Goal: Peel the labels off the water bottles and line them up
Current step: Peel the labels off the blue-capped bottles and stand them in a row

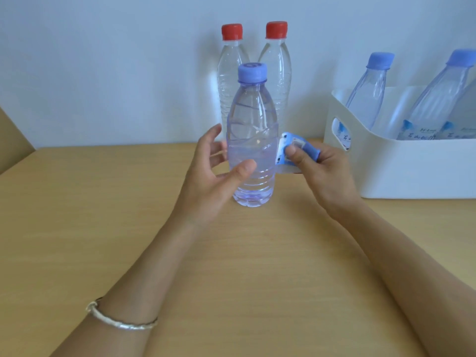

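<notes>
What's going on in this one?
A person is peeling the blue label off a blue-capped bottle standing on the table. The right hand pinches the label, the left hand loosely brackets the bottle. Two bare red-capped bottles stand behind; labelled bottles wait in the white bin.

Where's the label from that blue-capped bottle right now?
In the head view, right of centre: the label is pinched in the right hand, beside the blue-capped bottle.
</notes>
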